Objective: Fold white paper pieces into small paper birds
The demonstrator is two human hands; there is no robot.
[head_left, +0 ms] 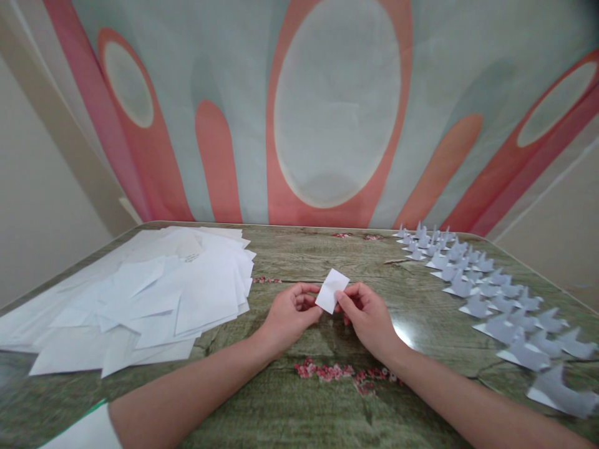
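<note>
A small white piece of paper (331,289), four-sided and tilted, is held up between my two hands above the table. My left hand (292,310) pinches its lower left corner with thumb and fingers. On the other side, my right hand (367,315) grips the right edge, its thumb lying on the front face. Whether the paper has folded layers I cannot tell. Behind the paper, some of the right fingers are hidden.
A wide, untidy pile of white paper sheets (206,293) covers the table's left side. Along the right side stand several rows of folded white paper figures (510,318). The wooden-patterned table (290,249) meets a painted wall (253,112) at the back.
</note>
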